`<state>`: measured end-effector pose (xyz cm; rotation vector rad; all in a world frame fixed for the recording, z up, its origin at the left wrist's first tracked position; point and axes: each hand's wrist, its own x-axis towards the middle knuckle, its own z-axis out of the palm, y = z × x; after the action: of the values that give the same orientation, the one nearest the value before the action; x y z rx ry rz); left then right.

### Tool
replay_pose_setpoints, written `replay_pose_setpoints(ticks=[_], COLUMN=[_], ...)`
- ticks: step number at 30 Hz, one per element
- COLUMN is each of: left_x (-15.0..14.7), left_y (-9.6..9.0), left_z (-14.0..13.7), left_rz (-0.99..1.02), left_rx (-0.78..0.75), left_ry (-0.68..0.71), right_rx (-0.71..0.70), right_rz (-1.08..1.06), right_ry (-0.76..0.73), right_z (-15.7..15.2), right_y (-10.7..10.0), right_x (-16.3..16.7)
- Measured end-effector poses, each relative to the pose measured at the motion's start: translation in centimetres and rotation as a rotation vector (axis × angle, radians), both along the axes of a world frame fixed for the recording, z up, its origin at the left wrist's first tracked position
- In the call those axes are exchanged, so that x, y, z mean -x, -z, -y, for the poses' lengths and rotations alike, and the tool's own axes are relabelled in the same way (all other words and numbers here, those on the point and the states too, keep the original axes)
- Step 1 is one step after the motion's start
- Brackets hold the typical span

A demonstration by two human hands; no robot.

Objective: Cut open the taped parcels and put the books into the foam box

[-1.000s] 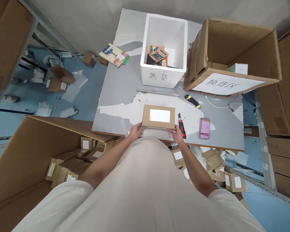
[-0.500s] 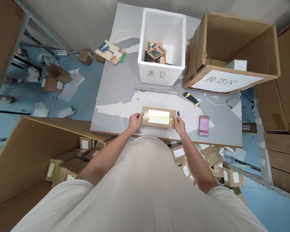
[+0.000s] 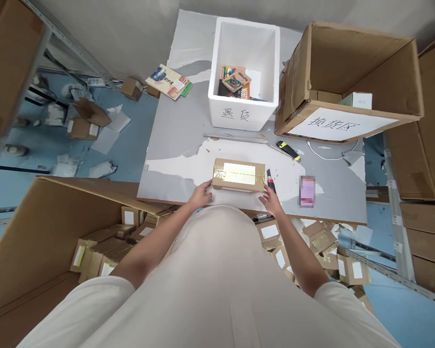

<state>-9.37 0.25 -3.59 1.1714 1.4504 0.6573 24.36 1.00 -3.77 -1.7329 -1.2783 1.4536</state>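
A small brown cardboard box (image 3: pixel 221 180) with a white label (image 3: pixel 241 173) and shiny tape lies on the table near its front edge. At the box's lower left corner is my left hand (image 3: pixel 200 194), fingers apart and the fingertips close against the side. My right hand (image 3: pixel 271 199) is by the lower right corner, its fingers spread and not wrapped around the box. Whether the fingertips touch the cardboard, I cannot tell. A red and black utility knife (image 3: pixel 271 181) lies beside the box, just beyond my right hand.
On the table (image 3: pixel 166 145) stand a white foam box (image 3: pixel 235 112) with books inside and a large carton (image 3: pixel 293 92). A yellow and black cutter (image 3: pixel 289 151), a pixelated pink object (image 3: pixel 307 191) and books (image 3: pixel 168 81) lie there too. Cartons (image 3: pixel 270 231) fill the floor below.
The box has been tilted so its front side shows, and it rests on the table. Both hands have loosened from its ends and slid down toward me. The red knife has come into view.
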Motion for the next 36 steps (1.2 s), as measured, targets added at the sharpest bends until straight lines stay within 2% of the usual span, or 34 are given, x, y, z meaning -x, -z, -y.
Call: replay_pose_setpoints(ticks=[3,6,9,12,15,19,22,24,27,29,32,36], left_x=[-0.5,-0.9,-0.9,-1.0,-1.6,-2.1,-1.9,-1.5,-0.7,-0.1,0.7,0.6], left_y=[0.3,-0.7,-2.2,-3.2,-3.1,-2.2,-1.5,-1.0,-0.2,0.4,1.2,2.4], left_z=[0.3,-0.3,-1.4,-2.8,-4.0,-4.9,-4.9,-4.4,-3.0,-1.7,0.5,2.2], left_rz=[0.069,0.065,-0.115,-0.317,-0.442,-0.5,-0.455,-0.348,-0.19,-0.161,-0.135,-0.076], left_rx=[-0.007,-0.032,-0.08,-0.085,-0.059,-0.064,-0.045,-0.016,0.015,0.029,0.053,0.064], left_ry=[-0.021,-0.095,-0.143,-0.118,-0.075,-0.09,-0.103,-0.134,-0.175,-0.172,-0.11,0.001], right_rx=[-0.001,-0.046,-0.118,-0.155,-0.101,-0.057,-0.036,0.002,0.046,0.019,-0.032,-0.021], right_rz=[-0.016,-0.016,0.1,0.316,0.483,0.473,0.382,0.278,0.121,0.116,0.172,0.162], right_ry=[-0.028,0.0,-0.015,-0.089,-0.168,-0.172,-0.109,-0.064,-0.002,0.033,-0.033,-0.132], right_z=[0.1,-0.4,-1.4,-2.7,-3.7,-4.3,-4.1,-3.7,-2.4,-1.0,1.1,2.8], right_y=[0.2,-0.3,-1.4,-2.3,-2.6,-2.4,-1.9,-1.3,-0.3,0.3,1.0,1.5], right_x=[1.0,1.8,1.9,2.0,2.4,2.8,2.6,2.3,1.4,0.7,0.0,0.6])
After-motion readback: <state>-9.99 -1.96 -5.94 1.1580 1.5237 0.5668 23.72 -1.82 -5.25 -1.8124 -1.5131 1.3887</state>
